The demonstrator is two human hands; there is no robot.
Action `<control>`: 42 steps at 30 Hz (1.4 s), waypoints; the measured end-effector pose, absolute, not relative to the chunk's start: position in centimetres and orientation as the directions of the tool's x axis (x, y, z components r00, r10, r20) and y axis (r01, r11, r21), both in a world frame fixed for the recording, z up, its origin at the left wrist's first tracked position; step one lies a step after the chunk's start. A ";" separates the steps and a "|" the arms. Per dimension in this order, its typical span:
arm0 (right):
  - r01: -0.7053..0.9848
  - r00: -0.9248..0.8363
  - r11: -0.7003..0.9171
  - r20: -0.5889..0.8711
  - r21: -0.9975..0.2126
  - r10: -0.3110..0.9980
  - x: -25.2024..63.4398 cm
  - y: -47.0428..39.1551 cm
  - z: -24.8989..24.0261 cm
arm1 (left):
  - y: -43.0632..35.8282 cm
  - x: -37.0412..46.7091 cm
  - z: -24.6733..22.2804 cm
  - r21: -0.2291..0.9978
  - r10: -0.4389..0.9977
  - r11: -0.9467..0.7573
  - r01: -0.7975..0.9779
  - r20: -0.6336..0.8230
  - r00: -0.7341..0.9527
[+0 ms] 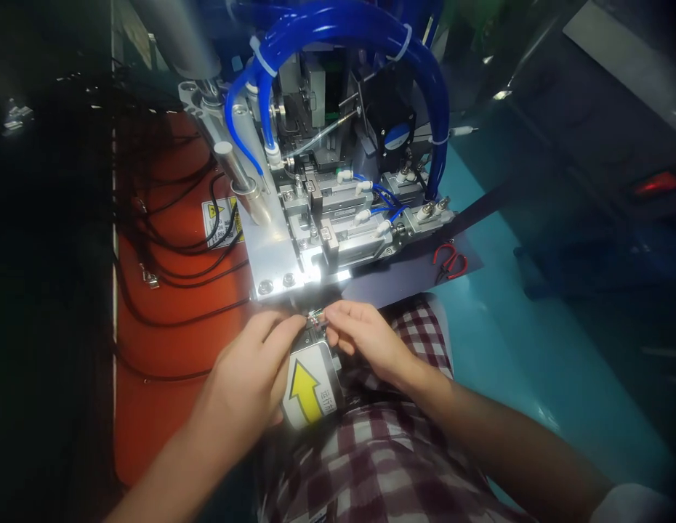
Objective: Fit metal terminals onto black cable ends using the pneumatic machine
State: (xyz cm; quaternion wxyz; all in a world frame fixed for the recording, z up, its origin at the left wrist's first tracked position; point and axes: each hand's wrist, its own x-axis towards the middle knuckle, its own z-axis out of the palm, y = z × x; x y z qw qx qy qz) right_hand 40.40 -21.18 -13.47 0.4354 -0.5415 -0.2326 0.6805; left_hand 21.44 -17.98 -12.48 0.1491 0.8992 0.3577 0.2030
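Several thin coloured wires (315,317) show between my two hands, just in front of the machine's metal plate (264,240). My left hand (256,363) is closed, its thumb and forefinger pinched at the left side of these wires. From the right, my right hand (365,334) pinches the other side with thumb and fingertips. A small dark fixture lies right under the fingertips; its details are too small to make out. Below the hands is a white cover (308,392) with a yellow arrow label.
Blue air hoses (338,25) arch over the pneumatic cylinders (354,240) ahead. Red-handled cutters (450,263) lie on the grey surface to the right. Black cables (174,319) run across the orange surface (153,407) at left. A bright light shines at the plate's front edge.
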 end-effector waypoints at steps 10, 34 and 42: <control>0.165 0.237 -0.272 -0.229 -0.948 0.944 39.3 -22.5 -13.1 | -17.7 21.7 -12.1 0.318 0.640 -0.767 0.557 0.325 0.696; 0.215 0.102 -0.225 -0.207 -0.950 0.973 40.7 -21.5 -12.5 | -17.9 21.7 -12.1 0.318 0.659 -0.752 0.578 0.313 0.684; -0.175 -0.101 -0.481 -0.470 -0.859 0.877 41.5 -20.8 -13.8 | -17.8 21.6 -12.1 0.317 0.658 -0.752 0.578 0.306 0.688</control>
